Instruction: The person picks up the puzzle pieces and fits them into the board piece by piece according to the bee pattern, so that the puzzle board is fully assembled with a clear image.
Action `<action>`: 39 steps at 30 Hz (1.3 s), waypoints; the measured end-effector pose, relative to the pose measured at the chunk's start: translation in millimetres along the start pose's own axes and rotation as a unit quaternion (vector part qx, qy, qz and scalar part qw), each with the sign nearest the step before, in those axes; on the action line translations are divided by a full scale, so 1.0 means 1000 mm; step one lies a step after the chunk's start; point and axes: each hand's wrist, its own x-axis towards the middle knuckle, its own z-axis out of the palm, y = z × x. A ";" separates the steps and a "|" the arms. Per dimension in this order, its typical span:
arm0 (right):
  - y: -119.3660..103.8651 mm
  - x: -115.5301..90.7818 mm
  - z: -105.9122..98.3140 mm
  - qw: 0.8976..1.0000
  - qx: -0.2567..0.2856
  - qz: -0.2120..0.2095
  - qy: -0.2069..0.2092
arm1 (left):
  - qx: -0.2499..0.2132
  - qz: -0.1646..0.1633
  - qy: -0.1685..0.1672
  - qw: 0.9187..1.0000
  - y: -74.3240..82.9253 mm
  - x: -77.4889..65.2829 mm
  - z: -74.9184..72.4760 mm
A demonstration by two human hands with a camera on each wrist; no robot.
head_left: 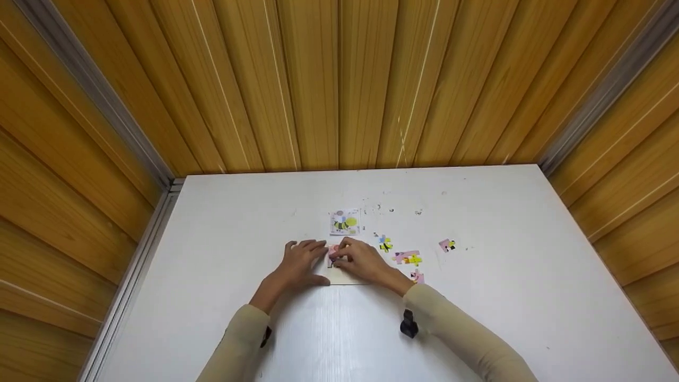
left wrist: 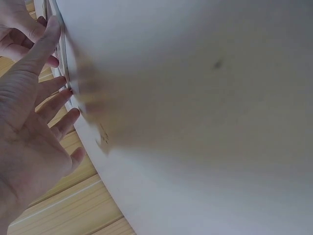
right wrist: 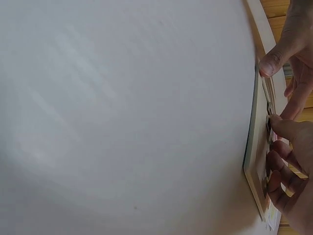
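Observation:
A pale wooden puzzle board (head_left: 346,278) lies on the white table, partly covered by both hands. Along its left side rests my left hand (head_left: 303,263), thumb at the near corner; in the left wrist view its fingers are spread against the board's edge. My right hand (head_left: 365,260) reaches over the board from the right. Its curled fingertips and thumb pinch a small pink puzzle piece (head_left: 332,254) in the board's upper left. In the right wrist view the board's raised rim (right wrist: 250,154) shows, but the fingers mostly hide the piece.
A picture card with a bee (head_left: 344,223) lies beyond the board. To the right are loose pieces: a yellow-and-blue one (head_left: 385,244), a pink-and-yellow cluster (head_left: 407,258), a pink one (head_left: 418,276) and another farther out (head_left: 447,245). Wood-patterned walls (head_left: 318,85) enclose the table.

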 end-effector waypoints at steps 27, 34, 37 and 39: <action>-0.005 0.002 -0.008 0.997 -0.053 -0.020 -0.054 | -0.010 0.002 0.006 1.000 -0.003 0.001 0.004; -0.006 0.004 -0.013 0.995 -0.065 -0.018 -0.078 | -0.008 0.001 0.002 1.000 -0.003 0.001 0.003; -0.005 0.003 -0.013 0.995 -0.059 -0.018 -0.080 | -0.006 0.005 0.005 1.000 -0.003 0.001 0.003; -0.005 0.003 -0.013 0.995 -0.053 -0.018 -0.077 | -0.004 0.006 0.005 1.000 -0.003 0.001 0.002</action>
